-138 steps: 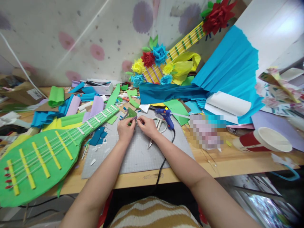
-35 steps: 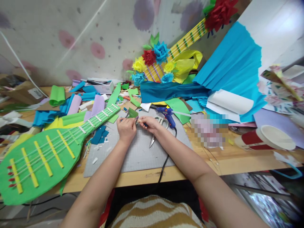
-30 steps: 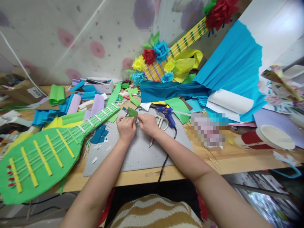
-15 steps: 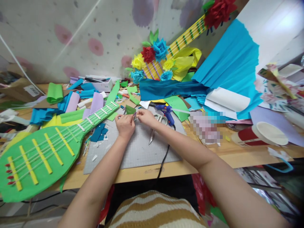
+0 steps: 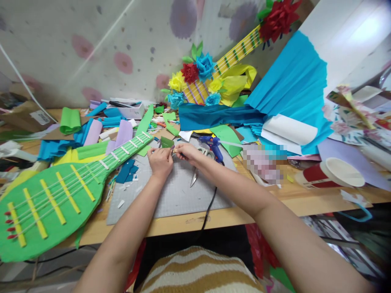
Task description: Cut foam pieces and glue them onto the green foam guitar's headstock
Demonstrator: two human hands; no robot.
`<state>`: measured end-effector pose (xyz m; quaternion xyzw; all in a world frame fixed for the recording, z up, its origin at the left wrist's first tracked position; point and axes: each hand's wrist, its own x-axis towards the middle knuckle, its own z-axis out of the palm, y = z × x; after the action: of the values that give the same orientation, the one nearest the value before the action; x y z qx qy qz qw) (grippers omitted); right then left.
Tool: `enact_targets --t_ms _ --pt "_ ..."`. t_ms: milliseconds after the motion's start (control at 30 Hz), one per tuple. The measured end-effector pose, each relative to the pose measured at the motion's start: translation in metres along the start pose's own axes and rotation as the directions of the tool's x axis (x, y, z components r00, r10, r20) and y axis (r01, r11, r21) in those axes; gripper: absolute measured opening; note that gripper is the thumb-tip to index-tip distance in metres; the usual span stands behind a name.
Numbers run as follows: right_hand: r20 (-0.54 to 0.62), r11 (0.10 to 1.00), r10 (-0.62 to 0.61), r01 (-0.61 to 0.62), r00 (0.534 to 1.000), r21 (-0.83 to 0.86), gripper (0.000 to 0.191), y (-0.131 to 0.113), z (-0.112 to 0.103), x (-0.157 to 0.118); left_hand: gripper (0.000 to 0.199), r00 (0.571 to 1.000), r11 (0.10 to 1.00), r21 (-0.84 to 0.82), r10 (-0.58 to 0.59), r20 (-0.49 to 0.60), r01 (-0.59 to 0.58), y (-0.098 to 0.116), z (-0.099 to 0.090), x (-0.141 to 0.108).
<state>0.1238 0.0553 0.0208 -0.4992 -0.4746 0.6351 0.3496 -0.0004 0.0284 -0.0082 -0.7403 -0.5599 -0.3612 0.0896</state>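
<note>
From the camera on my head, my two hands were near the middle of the frame, close together with the fingertips almost meeting. The fingers of my left hand (image 5: 161, 162) were curled in. My right hand (image 5: 187, 153) had its thumb and finger near the same spot. I cannot tell if they were clamped on something, as the bit between my fingertips was too small to see well. A folded green piece (image 5: 167, 142) stood just above my left hand, in the middle of the frame. I could not see if my left hand was holding it.

My hands were over a gray mat (image 5: 183, 199) on the wooden worktop (image 5: 171, 228). The scissors (image 5: 194, 178) lay partly under my right wrist, and a blue glue gun (image 5: 216, 149) lay just right of them. Blue scraps (image 5: 125, 171) were left of my left hand. A big green paper guitar (image 5: 56, 203) filled the lower left of the frame. A yellow guitar (image 5: 237, 56) with paper flowers leaned at the top, right of the middle. A red and white cup (image 5: 316, 174) lay tilted at the right side.
</note>
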Motion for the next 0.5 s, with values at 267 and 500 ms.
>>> enact_targets --t_ms 267,500 --pt "0.086 0.418 -0.475 0.31 0.876 -0.854 0.013 0.005 0.003 -0.013 0.021 1.0 1.0 0.005 -0.004 0.022 0.004 -0.003 0.0 0.0" --pt "0.002 0.713 -0.248 0.184 0.969 -0.677 0.012 -0.004 0.004 0.005 0.019 1.0 1.0 0.004 -0.013 0.025 0.013 -0.003 0.0 0.001"
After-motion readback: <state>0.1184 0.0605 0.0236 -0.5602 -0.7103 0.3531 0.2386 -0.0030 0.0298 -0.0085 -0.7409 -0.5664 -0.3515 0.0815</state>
